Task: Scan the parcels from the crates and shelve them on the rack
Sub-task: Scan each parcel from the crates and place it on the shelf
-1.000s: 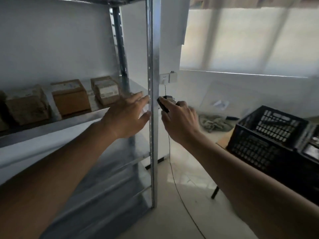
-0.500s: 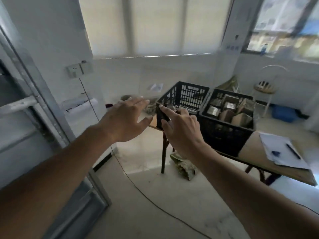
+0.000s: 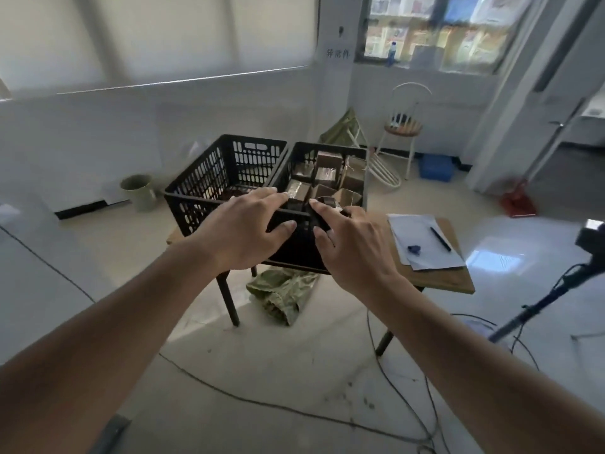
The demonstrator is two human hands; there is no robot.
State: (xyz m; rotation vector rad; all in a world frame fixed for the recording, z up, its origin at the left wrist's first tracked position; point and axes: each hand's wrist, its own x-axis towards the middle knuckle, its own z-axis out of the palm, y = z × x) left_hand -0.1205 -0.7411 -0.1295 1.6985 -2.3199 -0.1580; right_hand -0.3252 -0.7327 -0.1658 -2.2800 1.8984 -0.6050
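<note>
Both arms have swung away from the metal rack, which has left view, and now reach toward two black slatted plastic crates on a wooden tabletop (image 3: 451,283). Left hand (image 3: 244,231) hovers with its fingers spread and relaxed, holding nothing. Right hand (image 3: 353,244) has its grip curled round a small black handheld scanner (image 3: 322,213). Left crate (image 3: 212,181) looks bare inside; right crate (image 3: 296,155) holds the brown cardboard parcels (image 3: 327,181). White papers (image 3: 422,240) with a dark pen (image 3: 440,238) lie beside the crates.
</note>
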